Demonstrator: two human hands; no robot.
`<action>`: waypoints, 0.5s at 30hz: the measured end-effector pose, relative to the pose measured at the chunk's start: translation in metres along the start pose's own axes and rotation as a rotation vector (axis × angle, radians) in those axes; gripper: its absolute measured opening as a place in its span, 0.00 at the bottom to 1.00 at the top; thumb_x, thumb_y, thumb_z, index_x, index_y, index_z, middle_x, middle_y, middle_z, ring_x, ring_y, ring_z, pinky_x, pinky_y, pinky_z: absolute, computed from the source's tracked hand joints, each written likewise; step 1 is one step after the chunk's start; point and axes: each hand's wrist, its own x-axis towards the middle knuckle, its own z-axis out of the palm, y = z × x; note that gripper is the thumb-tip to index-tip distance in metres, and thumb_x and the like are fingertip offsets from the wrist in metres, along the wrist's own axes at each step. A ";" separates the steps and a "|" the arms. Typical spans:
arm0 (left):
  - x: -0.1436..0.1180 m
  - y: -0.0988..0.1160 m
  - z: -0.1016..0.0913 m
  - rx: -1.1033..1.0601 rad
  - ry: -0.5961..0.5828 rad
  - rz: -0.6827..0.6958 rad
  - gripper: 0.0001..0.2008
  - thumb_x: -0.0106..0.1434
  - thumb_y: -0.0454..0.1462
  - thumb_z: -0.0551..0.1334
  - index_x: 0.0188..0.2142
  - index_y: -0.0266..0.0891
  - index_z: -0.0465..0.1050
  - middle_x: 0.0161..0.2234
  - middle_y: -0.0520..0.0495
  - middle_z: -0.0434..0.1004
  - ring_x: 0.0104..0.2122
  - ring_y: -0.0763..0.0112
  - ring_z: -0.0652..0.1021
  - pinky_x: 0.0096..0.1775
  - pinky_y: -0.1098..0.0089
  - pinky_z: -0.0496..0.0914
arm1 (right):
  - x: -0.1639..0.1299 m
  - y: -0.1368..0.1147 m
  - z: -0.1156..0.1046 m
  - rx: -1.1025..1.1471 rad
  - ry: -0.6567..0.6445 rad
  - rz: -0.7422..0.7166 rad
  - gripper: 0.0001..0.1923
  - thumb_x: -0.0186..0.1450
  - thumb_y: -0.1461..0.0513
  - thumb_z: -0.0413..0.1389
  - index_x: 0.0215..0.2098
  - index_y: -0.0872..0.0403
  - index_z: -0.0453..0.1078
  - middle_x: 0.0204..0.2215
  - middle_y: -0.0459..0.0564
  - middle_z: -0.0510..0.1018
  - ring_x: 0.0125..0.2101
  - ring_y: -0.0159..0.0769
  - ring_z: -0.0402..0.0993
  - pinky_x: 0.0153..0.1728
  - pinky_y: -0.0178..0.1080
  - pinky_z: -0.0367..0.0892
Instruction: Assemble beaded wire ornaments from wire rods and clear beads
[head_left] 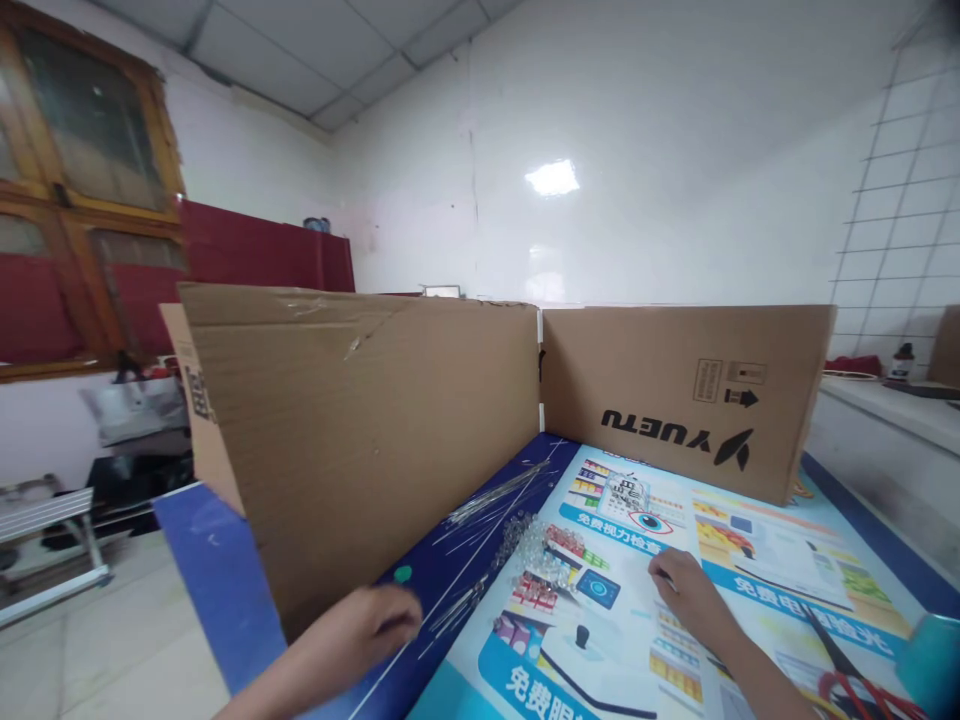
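Clear plastic beads (529,545) are lying in a loose heap on the printed poster (757,570) covering the bench (217,570), between our two hands. We are resting our right hand (686,592) palm down on the poster just right of the heap, fingers drawn together with the tips touching the paper; whether they are pinching a bead we cannot tell. We are curling our left hand (367,625) loosely at the foot of the cardboard screen (360,420), beside a small green dot (403,574) and near a short bundle of thin wires (459,606); it is not visibly gripping anything. A longer bundle of wires (499,492) is lying farther out, well apart from both hands. We are judging the beads light, hard and prone to rolling, best pinched singly at their sides; the wires look springy and easily bent, best taken near one end. Red-handled scissors (847,672) and a teal cup (930,655) are sitting at the right edge.
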 end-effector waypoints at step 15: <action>0.198 -0.020 0.036 0.183 0.068 -0.089 0.14 0.62 0.39 0.58 0.47 0.37 0.66 0.47 0.44 0.69 0.44 0.63 0.73 0.44 0.56 0.69 | 0.006 0.009 0.005 0.016 -0.015 -0.004 0.08 0.60 0.63 0.46 0.28 0.49 0.67 0.30 0.49 0.72 0.34 0.41 0.66 0.36 0.42 0.61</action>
